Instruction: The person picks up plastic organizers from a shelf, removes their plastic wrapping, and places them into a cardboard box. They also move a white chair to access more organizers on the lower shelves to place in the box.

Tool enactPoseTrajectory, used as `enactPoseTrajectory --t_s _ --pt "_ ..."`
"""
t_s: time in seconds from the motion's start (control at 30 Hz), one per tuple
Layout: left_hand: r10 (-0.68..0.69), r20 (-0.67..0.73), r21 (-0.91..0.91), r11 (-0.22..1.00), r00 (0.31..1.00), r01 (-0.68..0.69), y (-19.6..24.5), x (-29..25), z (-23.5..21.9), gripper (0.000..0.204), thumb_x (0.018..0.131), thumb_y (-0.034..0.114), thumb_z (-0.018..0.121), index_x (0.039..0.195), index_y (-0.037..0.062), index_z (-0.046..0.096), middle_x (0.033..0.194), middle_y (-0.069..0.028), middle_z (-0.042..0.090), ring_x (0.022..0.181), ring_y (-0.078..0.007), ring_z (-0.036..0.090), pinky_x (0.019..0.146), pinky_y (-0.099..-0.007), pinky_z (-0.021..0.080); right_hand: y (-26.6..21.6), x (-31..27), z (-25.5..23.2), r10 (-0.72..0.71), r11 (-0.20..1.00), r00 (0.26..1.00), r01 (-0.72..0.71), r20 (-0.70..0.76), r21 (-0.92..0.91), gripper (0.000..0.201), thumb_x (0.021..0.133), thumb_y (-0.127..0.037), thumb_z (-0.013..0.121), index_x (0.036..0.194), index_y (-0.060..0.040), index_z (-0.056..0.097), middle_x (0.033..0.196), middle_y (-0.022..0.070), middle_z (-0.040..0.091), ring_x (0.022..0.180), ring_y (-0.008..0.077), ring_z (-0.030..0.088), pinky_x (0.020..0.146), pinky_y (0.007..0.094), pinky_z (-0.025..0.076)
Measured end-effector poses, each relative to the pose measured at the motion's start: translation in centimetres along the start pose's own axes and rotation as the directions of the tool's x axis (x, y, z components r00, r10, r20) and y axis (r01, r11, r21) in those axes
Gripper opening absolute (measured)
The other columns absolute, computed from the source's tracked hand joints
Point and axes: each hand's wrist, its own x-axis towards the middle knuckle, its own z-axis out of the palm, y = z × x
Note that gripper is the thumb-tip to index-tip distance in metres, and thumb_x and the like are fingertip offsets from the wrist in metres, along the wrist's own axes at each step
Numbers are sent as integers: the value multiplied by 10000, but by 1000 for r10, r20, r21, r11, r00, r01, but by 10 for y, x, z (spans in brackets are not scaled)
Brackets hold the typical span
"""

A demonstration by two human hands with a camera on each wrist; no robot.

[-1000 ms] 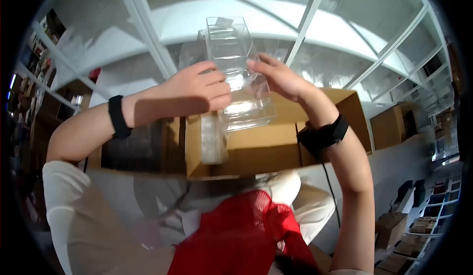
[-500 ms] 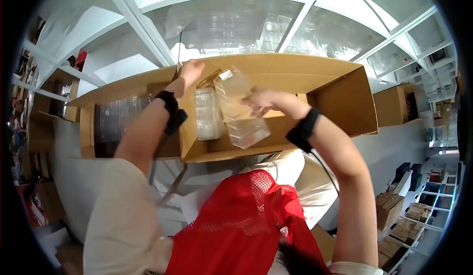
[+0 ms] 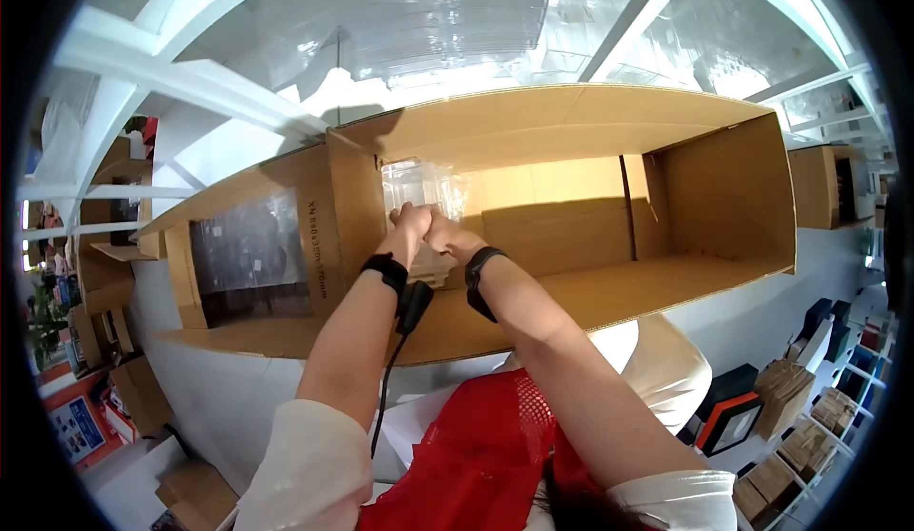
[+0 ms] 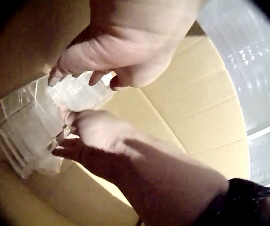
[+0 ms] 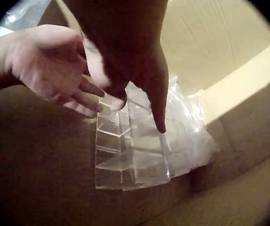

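Observation:
Both hands are down at the left end of a long open cardboard box. My right hand grips a clear plastic compartment tray, thumb on one side and fingers on the other. Beside it and partly overlapped stands another clear tray. Crinkled clear wrapping lies along the gripped tray's other side. In the right wrist view my left hand has its palm turned and its fingers extended toward the trays' upper edge. The left wrist view shows its fingertips right at the clear plastic.
Left of the box stands a second cardboard box with clear plastic pieces inside. White shelf bars and stacked clear plastic lie beyond the far wall. A black cable hangs from my left wrist.
The tray, held up over the box by both hands, has come down into its left end. My left hand left it for the box's wall, then moved in beside my right hand.

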Motion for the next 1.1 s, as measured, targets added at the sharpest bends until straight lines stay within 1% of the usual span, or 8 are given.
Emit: enactPoseTrajectory --t_s 0.1,0.37,0.53,0.7,0.8,0.93,1.03,1.1 --pt "42 -75 72 997 996 -37 5 -39 11 634 870 420 445 1407 175 213 1420 -229 -105 1286 -464 169 1026 -481 290 36 32 17 -162 936 987 147 -22 -319 688 820 -255 462 1395 -26 161 1322 238 380 1151 420 408 946 406 383" --pt "244 -224 103 969 944 -226 -8 0 34 528 899 282 444 1355 68 285 1303 -286 307 1171 -392 391 950 -431 362 -26 -38 -39 40 999 976 -32 216 -40 542 860 -180 464 1367 -80 301 1360 225 347 1226 362 380 1007 421 338" --pt "601 -231 -84 771 765 -631 -17 13 31 475 851 211 523 1260 25 369 1165 -224 442 1079 -323 420 915 -404 353 -24 -39 -62 -4 999 999 1 -54 -51 497 800 -160 539 1259 1 436 1263 232 466 1205 332 419 1004 362 342" --pt "-67 -477 -663 682 876 -309 -2 40 54 668 793 322 572 1369 154 278 1390 -333 49 1307 -434 70 1054 -482 150 -52 -74 -143 -126 958 987 96 -97 -271 595 800 -211 591 1308 4 368 1223 227 500 1098 355 504 913 368 415" --pt "319 -290 110 948 902 -300 -3 54 25 682 778 245 575 1366 95 264 1417 -303 25 1303 -435 153 1050 -487 186 -59 -127 -200 -126 968 983 92 -134 -234 578 840 -240 561 1327 -12 349 1245 192 496 1083 309 521 898 361 426" --pt "274 -155 75 961 949 -265 11 44 -17 599 751 167 548 1324 137 375 1348 -326 274 1243 -457 304 1026 -423 284 -89 -221 -269 -96 995 983 89 -157 -48 490 858 -149 536 1297 16 392 1204 159 535 978 203 572 825 309 460" --pt "650 -211 237 758 730 -607 47 -28 -67 392 765 165 547 1149 89 530 1136 -214 514 1059 -376 495 894 -387 403 -89 -262 -313 -353 907 836 417 -420 67 352 872 -63 480 1216 8 473 1119 115 573 919 195 583 781 286 473" --pt "810 -202 279 587 551 -760 71 -53 -84 287 796 132 524 1062 41 585 1036 -175 599 945 -325 576 806 -345 454 -112 -290 -331 -540 814 475 504 -694 -289 338 828 0 477 1164 -13 510 1114 119 557 936 228 574 803 299 467"
